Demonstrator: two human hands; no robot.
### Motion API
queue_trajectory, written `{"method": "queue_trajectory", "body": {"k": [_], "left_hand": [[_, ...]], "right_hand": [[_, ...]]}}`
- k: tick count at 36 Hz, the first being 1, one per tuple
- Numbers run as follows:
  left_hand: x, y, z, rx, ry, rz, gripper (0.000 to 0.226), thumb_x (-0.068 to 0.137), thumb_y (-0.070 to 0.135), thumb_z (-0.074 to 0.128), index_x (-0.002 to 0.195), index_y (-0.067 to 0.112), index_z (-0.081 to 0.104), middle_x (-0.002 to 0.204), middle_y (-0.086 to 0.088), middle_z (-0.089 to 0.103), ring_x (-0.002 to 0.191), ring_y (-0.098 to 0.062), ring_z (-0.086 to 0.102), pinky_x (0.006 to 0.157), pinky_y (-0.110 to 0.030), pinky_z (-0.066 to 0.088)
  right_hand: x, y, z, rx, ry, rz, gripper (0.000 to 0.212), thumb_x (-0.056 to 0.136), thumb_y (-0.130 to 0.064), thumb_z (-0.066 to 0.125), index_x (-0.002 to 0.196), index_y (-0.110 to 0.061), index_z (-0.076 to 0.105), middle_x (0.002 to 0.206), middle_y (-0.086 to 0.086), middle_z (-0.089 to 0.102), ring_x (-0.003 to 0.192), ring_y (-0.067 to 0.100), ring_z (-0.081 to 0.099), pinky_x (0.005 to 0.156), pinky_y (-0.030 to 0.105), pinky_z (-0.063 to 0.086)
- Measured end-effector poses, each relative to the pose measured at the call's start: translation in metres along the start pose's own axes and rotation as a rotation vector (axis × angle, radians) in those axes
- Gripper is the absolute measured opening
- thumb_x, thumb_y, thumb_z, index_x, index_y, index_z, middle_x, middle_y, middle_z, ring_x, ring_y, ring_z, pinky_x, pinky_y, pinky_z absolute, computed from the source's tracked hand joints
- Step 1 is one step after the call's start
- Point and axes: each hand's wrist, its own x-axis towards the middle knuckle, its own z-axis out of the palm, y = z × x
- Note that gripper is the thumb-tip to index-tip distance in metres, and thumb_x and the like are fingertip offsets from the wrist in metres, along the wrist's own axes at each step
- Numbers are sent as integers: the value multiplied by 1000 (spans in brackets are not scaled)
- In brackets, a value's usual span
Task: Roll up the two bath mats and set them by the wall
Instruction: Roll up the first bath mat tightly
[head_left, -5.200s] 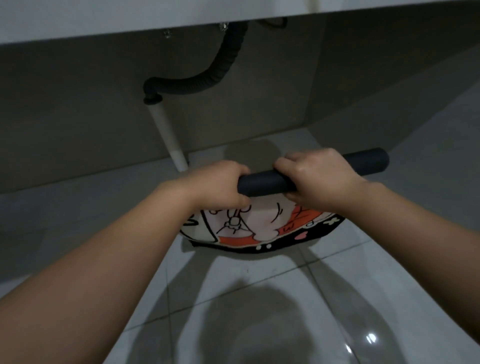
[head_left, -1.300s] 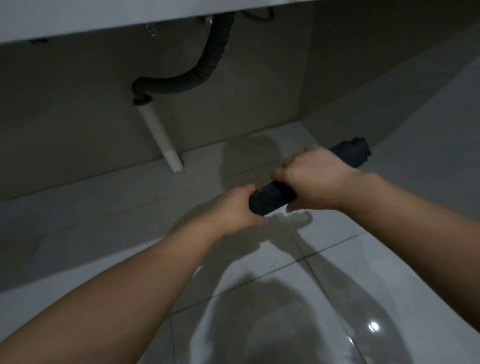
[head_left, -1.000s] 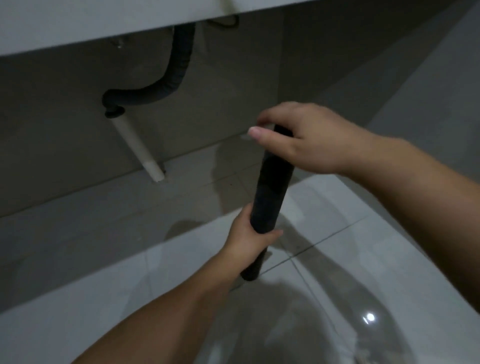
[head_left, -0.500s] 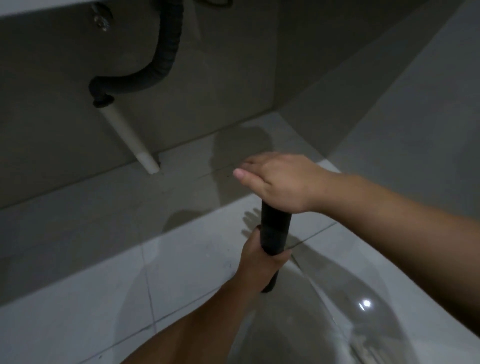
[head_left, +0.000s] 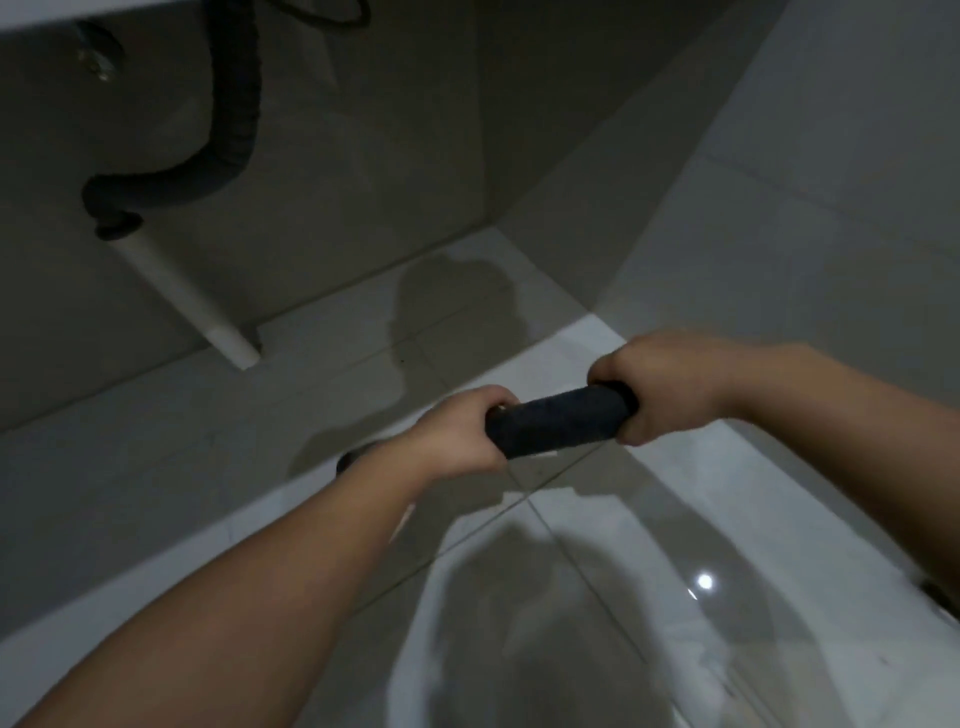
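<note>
A dark bath mat (head_left: 556, 425), rolled into a tight tube, is held nearly level above the tiled floor. My left hand (head_left: 457, 441) grips it left of its middle, and its left end pokes out beyond my wrist. My right hand (head_left: 660, 387) grips its right end, fingers curled round it. Only this one mat is in view.
A dark corrugated drain hose (head_left: 228, 140) and a white pipe (head_left: 192, 301) run down to the floor under the basin at the back left. The walls meet in a corner (head_left: 488, 197) behind the mat. Glossy white floor tiles (head_left: 623, 597) lie below.
The rolled mat stood upright half a second ago, left hand low and right palm on its top. It is turned level now, with a hand gripping each side.
</note>
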Motion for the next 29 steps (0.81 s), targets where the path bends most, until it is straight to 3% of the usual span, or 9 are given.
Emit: {"method": "queue_trajectory", "body": {"k": [4,6,10,11,14,18,20,23,29], "left_hand": [[16,12,-2,14,287,-26,57,73,13,70,126,22,53,130,-5,52,116,-23,53,102,-27,40],[21,23,3,-81,399,-72,50,78,12,67,125,16,54,128,-6,52,111,-20,55,91,-19,40],[40,50,22,-510,353,-254,31,91,17,59,119,7,54,101,-5,58,69,-9,54,46,-8,44],[47,56,27,-567,345,-289,30,92,23,57,117,6,55,95,-5,59,70,-10,56,50,-12,49],[72,74,37,-676,310,-380,26,95,38,50,105,14,54,96,-5,62,91,-23,65,88,-36,54],[106,91,47,-953,254,-417,28,96,40,49,100,13,53,101,-9,65,93,-24,65,92,-36,52],[119,96,49,-1064,238,-386,30,95,38,52,98,10,61,105,-12,69,97,-23,67,93,-33,51],[134,105,46,-1147,267,-408,40,90,33,62,114,1,61,111,-16,70,101,-24,68,95,-34,52],[164,114,59,-1201,342,-452,40,84,17,71,114,-5,60,107,-18,70,94,-26,70,79,-30,59]], "right_hand": [[6,40,20,382,6,169,22,69,-29,75,87,-23,63,80,1,67,70,16,64,61,31,51],[11,60,29,585,36,251,24,70,-29,77,89,-18,67,83,4,69,75,19,64,64,30,50],[30,82,48,1015,110,371,25,74,-26,77,91,-10,68,85,11,70,78,28,66,68,32,50],[35,85,52,1125,118,389,26,75,-25,76,93,-8,67,85,14,70,76,29,66,66,32,51],[48,95,59,1419,106,407,30,79,-20,72,100,-1,65,79,17,68,56,24,62,47,26,48],[59,108,64,1694,67,384,30,81,-17,69,103,3,62,73,15,64,44,16,57,36,18,41],[63,116,66,1767,35,354,26,82,-16,68,99,2,63,69,12,62,42,14,56,36,18,40],[66,130,67,1804,-18,334,23,81,-19,69,95,-1,64,68,10,63,47,16,56,41,22,41],[80,155,73,1712,-56,317,33,77,-20,74,99,3,66,66,12,65,49,19,58,42,23,43]]}}
